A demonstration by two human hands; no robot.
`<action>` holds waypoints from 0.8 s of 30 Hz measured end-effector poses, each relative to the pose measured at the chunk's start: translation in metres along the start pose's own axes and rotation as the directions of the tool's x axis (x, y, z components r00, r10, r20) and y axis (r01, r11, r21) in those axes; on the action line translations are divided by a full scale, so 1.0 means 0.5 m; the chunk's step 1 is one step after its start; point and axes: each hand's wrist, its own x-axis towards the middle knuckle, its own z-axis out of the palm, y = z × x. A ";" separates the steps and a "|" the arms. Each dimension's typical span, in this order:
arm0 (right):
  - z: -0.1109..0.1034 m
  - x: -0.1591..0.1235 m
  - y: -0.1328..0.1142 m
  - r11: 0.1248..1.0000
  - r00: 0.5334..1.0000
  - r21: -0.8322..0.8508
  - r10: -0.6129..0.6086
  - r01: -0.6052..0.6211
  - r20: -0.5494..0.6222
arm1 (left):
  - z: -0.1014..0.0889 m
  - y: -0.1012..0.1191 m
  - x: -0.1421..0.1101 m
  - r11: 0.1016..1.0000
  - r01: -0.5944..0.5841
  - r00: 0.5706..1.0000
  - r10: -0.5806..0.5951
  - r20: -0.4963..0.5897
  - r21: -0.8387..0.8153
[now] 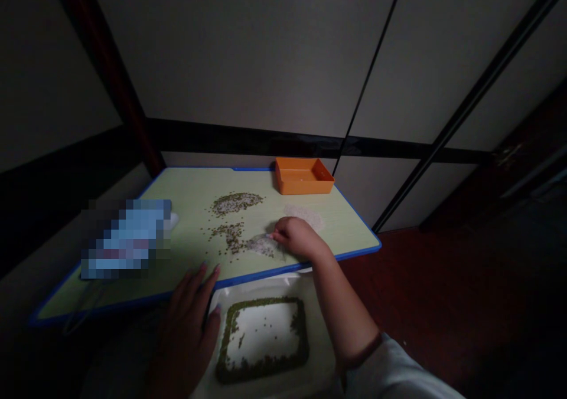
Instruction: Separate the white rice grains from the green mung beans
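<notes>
At the table's (133,296) front edge, the right hand (296,235) is curled, fingertips pressed on mixed grains (262,245). The left hand (188,322), spread, steadies the white tray (319,322). Small batches are best swept slowly.

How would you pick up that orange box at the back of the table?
Grip the small orange plastic tray by its near long rim, reaching from the front. It sits upright and open-topped by the far edge of the pale green table, so its thin walls are easy to pinch.
</notes>
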 end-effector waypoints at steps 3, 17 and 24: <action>-0.007 -0.007 0.012 0.998 0.999 0.060 0.031 -0.030 -0.022 | -0.001 -0.001 -0.002 1.000 0.006 1.000 -0.006 0.011 0.008; -0.017 -0.007 0.033 0.906 0.903 -0.116 0.380 -0.407 -0.202 | 0.004 -0.004 0.000 1.000 -0.008 1.000 0.008 -0.001 0.000; -0.012 0.001 0.033 0.856 0.867 -0.154 0.472 -0.494 -0.161 | -0.001 -0.004 0.003 1.000 -0.016 1.000 0.016 -0.008 -0.004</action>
